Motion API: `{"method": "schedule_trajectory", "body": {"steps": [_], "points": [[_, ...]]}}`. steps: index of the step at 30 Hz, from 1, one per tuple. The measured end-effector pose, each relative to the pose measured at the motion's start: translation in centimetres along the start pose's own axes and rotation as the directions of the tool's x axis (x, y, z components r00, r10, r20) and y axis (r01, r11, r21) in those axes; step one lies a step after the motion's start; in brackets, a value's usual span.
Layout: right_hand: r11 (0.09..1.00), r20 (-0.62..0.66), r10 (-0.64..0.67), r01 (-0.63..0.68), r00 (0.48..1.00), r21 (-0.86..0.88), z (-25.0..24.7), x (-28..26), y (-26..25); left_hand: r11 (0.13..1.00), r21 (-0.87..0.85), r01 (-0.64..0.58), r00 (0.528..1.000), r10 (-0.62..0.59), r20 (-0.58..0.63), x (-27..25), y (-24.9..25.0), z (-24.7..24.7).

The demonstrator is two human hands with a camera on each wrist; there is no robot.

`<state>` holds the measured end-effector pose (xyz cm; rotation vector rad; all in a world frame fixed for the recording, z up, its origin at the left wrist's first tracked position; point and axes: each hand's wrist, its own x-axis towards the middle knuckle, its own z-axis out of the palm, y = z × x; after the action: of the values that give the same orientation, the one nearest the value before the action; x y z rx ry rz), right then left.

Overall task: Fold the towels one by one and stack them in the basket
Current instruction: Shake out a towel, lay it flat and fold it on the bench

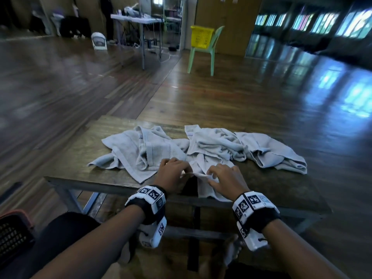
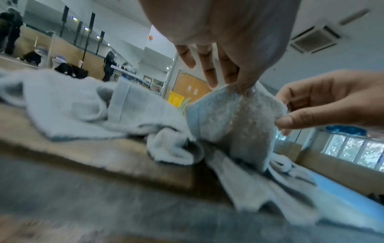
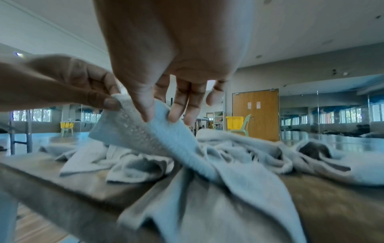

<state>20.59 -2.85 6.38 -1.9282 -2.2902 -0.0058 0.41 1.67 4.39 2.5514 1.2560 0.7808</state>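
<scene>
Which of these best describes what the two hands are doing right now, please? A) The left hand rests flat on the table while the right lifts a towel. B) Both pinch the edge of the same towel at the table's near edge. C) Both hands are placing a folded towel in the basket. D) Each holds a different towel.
B: the left hand and right hand both pinch one towel edge between them.

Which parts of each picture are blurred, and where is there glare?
Head view: left floor smeared, blue window glare on the glossy wooden floor. Left wrist view: near table edge blurred, pinched pale grey towel sharp. Right wrist view: hanging towel blurred.
</scene>
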Motion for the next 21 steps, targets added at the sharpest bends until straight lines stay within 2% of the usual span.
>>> {"method": "schedule_trajectory", "body": {"steps": [7, 10, 14, 17, 19, 21], "points": [[0.996, -0.136, 0.001, -0.014, 0.991, -0.093, -10.2, 1.9, 0.4, 0.997, 0.029, -0.067, 0.982, 0.071, -0.174, 5.4, 4.0, -9.3], [0.992, -0.172, 0.041, -0.06, 0.984, -0.112, -14.6, 2.7, 0.6, 0.993, 0.077, -0.092, 0.975, 0.106, -0.197, 7.7, 5.8, -13.2], [0.994, -0.246, 0.03, -0.054, 0.969, -0.09, -19.9, 3.1, 0.1, 0.987, 0.09, -0.131, 0.953, 0.15, -0.263, 9.9, 8.0, -17.7], [0.992, -0.302, 0.044, -0.005, 0.952, 0.127, -22.4, 3.2, -0.1, 0.984, 0.131, -0.125, 0.938, 0.16, -0.306, 10.8, 9.1, -20.2], [0.936, -0.329, 0.048, 0.072, 0.943, 0.344, -23.3, 3.3, 0.1, 0.982, 0.144, -0.125, 0.933, 0.166, -0.32, 11.4, 9.5, -21.3], [0.866, -0.365, 0.063, 0.13, 0.929, 0.482, -23.8, 3.4, 0.2, 0.983, 0.14, -0.12, 0.93, 0.161, -0.331, 11.7, 9.7, -22.1]]}}
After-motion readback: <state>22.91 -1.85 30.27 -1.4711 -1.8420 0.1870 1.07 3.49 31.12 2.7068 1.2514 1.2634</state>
